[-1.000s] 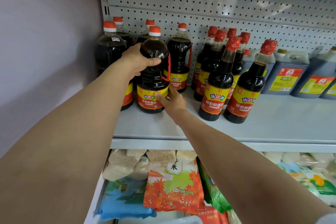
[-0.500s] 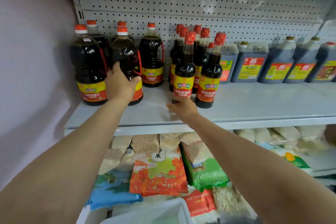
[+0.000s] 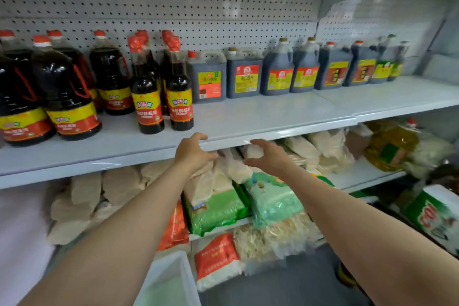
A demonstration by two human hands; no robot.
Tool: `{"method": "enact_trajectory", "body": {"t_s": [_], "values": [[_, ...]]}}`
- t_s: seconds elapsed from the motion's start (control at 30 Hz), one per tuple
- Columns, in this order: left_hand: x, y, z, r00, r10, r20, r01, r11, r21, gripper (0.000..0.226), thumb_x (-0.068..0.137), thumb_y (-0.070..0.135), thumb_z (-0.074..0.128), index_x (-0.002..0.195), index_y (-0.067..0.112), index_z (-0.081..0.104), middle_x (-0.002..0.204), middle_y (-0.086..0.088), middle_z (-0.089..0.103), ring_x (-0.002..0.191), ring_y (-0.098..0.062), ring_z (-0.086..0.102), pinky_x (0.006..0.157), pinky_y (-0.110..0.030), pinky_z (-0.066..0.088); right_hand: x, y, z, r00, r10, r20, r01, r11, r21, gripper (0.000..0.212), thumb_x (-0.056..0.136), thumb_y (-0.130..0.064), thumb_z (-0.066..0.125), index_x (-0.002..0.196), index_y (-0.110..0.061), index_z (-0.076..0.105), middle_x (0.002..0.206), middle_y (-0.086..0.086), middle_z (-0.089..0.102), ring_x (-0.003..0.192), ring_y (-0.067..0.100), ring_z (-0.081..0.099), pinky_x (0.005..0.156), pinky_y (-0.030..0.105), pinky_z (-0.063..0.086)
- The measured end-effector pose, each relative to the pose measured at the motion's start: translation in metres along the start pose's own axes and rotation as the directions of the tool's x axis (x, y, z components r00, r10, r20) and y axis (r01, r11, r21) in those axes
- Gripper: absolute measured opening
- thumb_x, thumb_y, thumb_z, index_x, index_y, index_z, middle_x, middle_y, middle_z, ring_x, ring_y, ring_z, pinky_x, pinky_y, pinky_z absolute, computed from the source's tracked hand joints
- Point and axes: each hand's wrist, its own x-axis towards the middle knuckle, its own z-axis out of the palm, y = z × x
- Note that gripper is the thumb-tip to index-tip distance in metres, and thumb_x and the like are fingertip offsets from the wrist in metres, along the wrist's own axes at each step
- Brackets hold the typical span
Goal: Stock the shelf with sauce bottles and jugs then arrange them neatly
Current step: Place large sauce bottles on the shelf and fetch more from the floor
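Both hands free at the shelf lip, bottles and jugs standing behind

Nearest, the left hand (image 3: pixel 192 153) and right hand (image 3: pixel 269 156) hover at the shelf (image 3: pixel 260 117) edge, fingers loosely spread, holding nothing. Behind, at left, stand the big handled sauce bottles (image 3: pixel 67 92) and slim bottles (image 3: pixel 149 89); the jugs (image 3: pixel 244 74) line the back wall. The front right looks unstocked, so a good next step is probably drawing jugs forward by their bodies, labels outward, rows flush.

I am seeing the leftmost big bottle (image 3: pixel 17 97) being cut off by the frame's edge; the far jug labels (image 3: pixel 383 71) are blurring beyond reading.
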Motion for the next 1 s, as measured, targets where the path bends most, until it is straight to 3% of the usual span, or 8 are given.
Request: {"method": "enact_trajectory", "body": {"t_s": [0.1,0.17,0.47,0.73,0.83,1.0], "values": [[-0.012,0.046,0.065,0.996,0.015,0.085,-0.016,1.000,0.015,0.070,0.068,0.039,0.087,0.130,0.026,0.056,0.130,-0.004,0.058,0.112,-0.025,0.059,0.091,-0.032,0.049,-0.028,0.071,-0.038,0.998,0.067,0.008,-0.066,0.997,-0.048,0.076,0.083,-0.046,0.078,0.147,-0.024,0.046,0.134,0.010,0.062,0.119,0.028,0.060,0.098,0.032,0.044],[-0.021,0.076,0.109,0.991,0.028,0.129,-0.034,0.998,0.047,0.077,0.065,0.043,0.088,0.133,0.028,0.055,0.135,-0.003,0.055,0.118,-0.026,0.056,0.094,-0.029,0.046,-0.047,0.118,-0.062,0.993,0.114,-0.002,-0.114,0.993,-0.033,0.077,0.083,-0.045,0.079,0.148,-0.022,0.044,0.138,0.012,0.058,0.123,0.028,0.057,0.100,0.036,0.046],[-0.076,0.181,0.286,0.906,0.104,0.411,-0.182,0.971,0.154,0.080,0.073,0.039,0.084,0.141,0.024,0.046,0.139,-0.014,0.048,0.122,-0.031,0.052,0.096,-0.034,0.045,-0.128,0.304,-0.120,0.934,0.358,-0.017,-0.358,0.932,-0.054,0.080,0.082,-0.048,0.078,0.149,-0.023,0.042,0.142,0.009,0.055,0.128,0.030,0.052,0.101,0.041,0.048],[-0.084,0.224,0.383,0.813,0.163,0.559,-0.334,0.917,0.219,0.077,0.075,0.039,0.081,0.142,0.026,0.045,0.139,-0.013,0.046,0.125,-0.033,0.049,0.098,-0.037,0.045,-0.164,0.406,-0.121,0.842,0.540,0.006,-0.538,0.839,0.074,0.081,0.085,-0.045,0.076,0.151,-0.020,0.038,0.142,0.010,0.054,0.127,0.029,0.053,0.092,0.035,0.049],[-0.073,0.239,0.424,0.779,0.169,0.604,-0.371,0.900,0.227,0.077,0.072,0.041,0.082,0.140,0.031,0.046,0.139,-0.011,0.048,0.124,-0.032,0.049,0.101,-0.043,0.046,-0.164,0.436,-0.121,0.801,0.598,0.003,-0.596,0.797,0.097,0.084,0.083,-0.048,0.078,0.152,-0.022,0.037,0.143,0.008,0.053,0.133,0.031,0.047,0.099,0.040,0.050],[-0.049,0.261,0.507,0.657,0.166,0.735,-0.415,0.894,0.170,0.076,0.079,0.036,0.081,0.144,0.026,0.043,0.144,-0.012,0.042,0.128,-0.032,0.047,0.099,-0.039,0.045,-0.153,0.495,-0.124,0.715,0.699,0.000,-0.695,0.711,0.108,0.079,0.084,-0.046,0.077,0.149,-0.020,0.040,0.146,0.006,0.052,0.136,0.031,0.046,0.105,0.041,0.045]]}}
